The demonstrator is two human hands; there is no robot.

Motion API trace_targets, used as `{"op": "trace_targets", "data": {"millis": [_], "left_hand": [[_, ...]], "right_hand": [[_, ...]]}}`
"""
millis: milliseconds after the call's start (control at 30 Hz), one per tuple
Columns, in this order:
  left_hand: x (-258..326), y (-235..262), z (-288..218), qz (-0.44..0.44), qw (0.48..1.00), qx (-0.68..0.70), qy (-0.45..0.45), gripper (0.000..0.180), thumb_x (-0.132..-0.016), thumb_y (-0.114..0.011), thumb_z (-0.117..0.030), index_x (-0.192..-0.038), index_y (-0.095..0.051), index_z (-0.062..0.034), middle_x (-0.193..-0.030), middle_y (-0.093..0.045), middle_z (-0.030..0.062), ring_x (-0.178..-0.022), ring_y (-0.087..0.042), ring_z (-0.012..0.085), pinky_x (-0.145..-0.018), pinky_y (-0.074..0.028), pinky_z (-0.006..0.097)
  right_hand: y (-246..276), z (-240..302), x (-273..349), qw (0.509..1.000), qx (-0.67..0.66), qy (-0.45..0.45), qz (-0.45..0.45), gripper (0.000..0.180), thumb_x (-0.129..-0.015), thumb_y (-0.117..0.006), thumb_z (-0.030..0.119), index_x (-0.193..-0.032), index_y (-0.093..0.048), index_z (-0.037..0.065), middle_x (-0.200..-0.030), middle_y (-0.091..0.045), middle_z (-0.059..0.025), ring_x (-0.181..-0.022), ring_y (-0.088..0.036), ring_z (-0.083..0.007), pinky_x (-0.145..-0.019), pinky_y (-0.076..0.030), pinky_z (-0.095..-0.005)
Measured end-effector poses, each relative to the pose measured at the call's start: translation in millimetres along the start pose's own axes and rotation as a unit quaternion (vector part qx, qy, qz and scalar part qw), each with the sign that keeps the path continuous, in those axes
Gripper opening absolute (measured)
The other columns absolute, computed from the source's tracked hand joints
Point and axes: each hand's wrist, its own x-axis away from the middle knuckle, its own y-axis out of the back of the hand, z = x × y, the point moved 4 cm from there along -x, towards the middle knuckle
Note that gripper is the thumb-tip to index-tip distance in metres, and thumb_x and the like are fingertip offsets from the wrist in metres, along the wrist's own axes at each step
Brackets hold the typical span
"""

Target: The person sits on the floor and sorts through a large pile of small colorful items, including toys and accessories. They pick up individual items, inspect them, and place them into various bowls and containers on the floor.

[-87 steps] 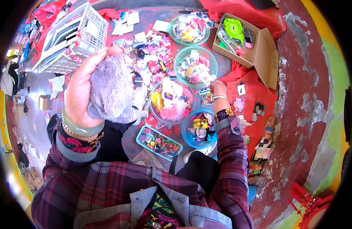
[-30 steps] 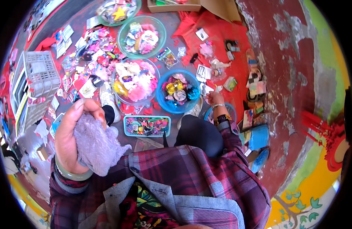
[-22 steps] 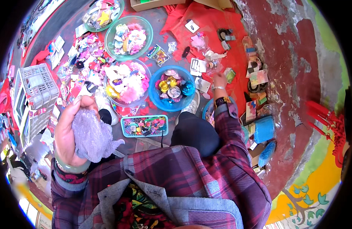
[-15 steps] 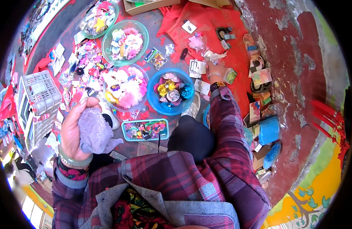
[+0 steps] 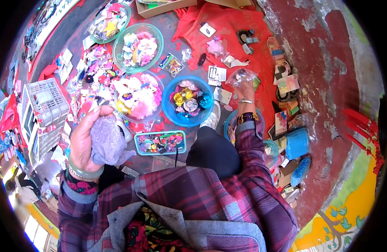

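My left hand (image 5: 81, 145) is raised at the left, its fingers curled round a fuzzy greyish-lilac cloth (image 5: 108, 140). A green bangle circles that wrist. At the right, my right hand (image 5: 245, 90) grips a crumpled clear plastic bag (image 5: 240, 76) above the red cloth (image 5: 227, 38); its fingertips are partly hidden. Beside that hand lie a white card (image 5: 222, 95) and a small greenish packet (image 5: 256, 82). Between my hands stand a blue bowl (image 5: 167, 110) of shiny bows and a pale green tray (image 5: 184, 147) of small colourful pieces.
Green bowls (image 5: 158, 56) of hair ornaments stand farther off. A grey plastic crate (image 5: 44, 101) sits at the left among loose trinkets. Along the right edge lie packets, a blue bundle (image 5: 296, 143) and a blue brush-like thing (image 5: 301, 171). Another blue bowl (image 5: 227, 133) is partly behind my right arm.
My right hand has drawn back toward me and slightly right, with the clear plastic bag in it. My left hand has shifted slightly right, still holding the fuzzy cloth.
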Motion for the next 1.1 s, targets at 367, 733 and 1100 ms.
{"op": "trace_targets", "data": {"millis": [367,733,1100], "left_hand": [[9.3,12.1,-5.1,0.012,1.0,-0.016,-0.01,0.023,-0.088,-0.043,-0.021,-0.094,-0.055,-0.001,-0.081,-0.059,0.009,-0.074,-0.06,0.0203,-0.065,-0.05,0.033],[19.0,12.6,-5.2,-0.005,1.0,-0.016,-0.019,0.02,-0.088,-0.046,-0.02,-0.088,-0.058,-0.0042,-0.075,-0.061,0.007,-0.064,-0.061,0.0169,-0.056,-0.051,0.029],[8.9,8.8,-3.1,0.004,0.999,-0.025,-0.024,0.02,-0.088,-0.045,-0.019,-0.091,-0.057,-0.0024,-0.077,-0.061,0.0087,-0.067,-0.061,0.0163,-0.06,-0.051,0.027]], "right_hand": [[-138.7,20.1,50.8,0.949,-0.077,-0.099,0.29,0.072,-0.065,-0.065,0.015,-0.128,-0.031,0.007,-0.122,-0.044,-0.0146,-0.114,-0.043,-0.0332,-0.091,-0.04,-0.0466],[47.6,42.3,40.8,0.995,-0.065,-0.021,0.067,0.043,-0.067,-0.069,0.013,-0.106,-0.051,0.011,-0.1,-0.056,-0.0058,-0.09,-0.055,-0.0218,-0.074,-0.048,-0.0362],[178.0,74.6,20.2,0.919,0.186,0.0,-0.348,0.029,-0.079,-0.056,0.025,-0.098,-0.057,0.004,-0.083,-0.06,-0.0074,-0.066,-0.055,-0.0243,-0.059,-0.048,-0.0313]]}}
